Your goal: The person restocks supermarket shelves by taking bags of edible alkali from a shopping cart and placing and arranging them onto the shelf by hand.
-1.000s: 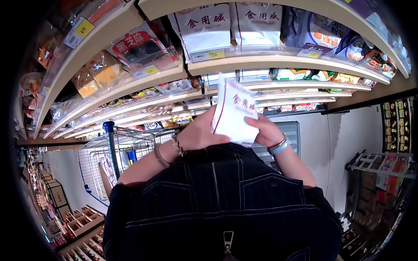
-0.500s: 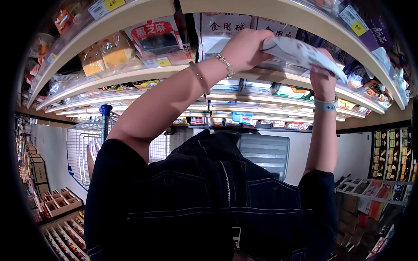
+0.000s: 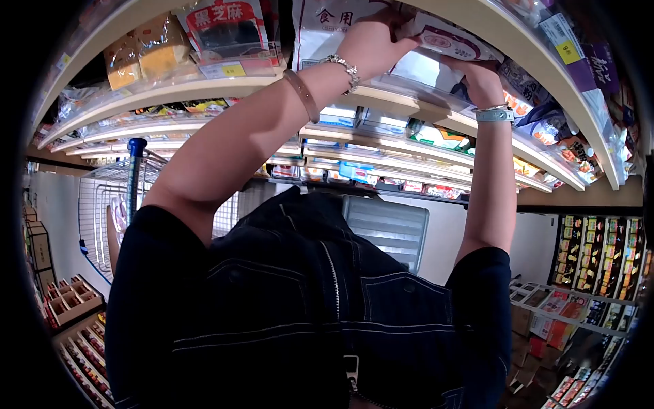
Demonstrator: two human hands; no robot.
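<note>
A white packet (image 3: pixel 449 44) with a purple-edged printed label lies tilted at the upper shelf, between my two hands. My left hand (image 3: pixel 383 44) grips its left side, with the thumb in view and the other fingers partly hidden. From below and to the right, my right hand (image 3: pixel 482 80) holds the packet; its fingertips are hidden underneath. Just left of the held packet stands a large white bag (image 3: pixel 323 34) with dark red Chinese print, partly covered by my left hand.
Left of the bags are a red-and-white black sesame bag (image 3: pixel 221 31) and yellowish packs (image 3: pixel 153 51). A shelf edge (image 3: pixel 388 102) runs under my forearms, with lower shelves of goods below. A wire shopping cart (image 3: pixel 102 204) with a blue-tipped handle stands left.
Both hands have moved up and left in view with the packet, closer to the shelf. The packet has turned, so its printed label now shows. The whole view has shifted slightly.
</note>
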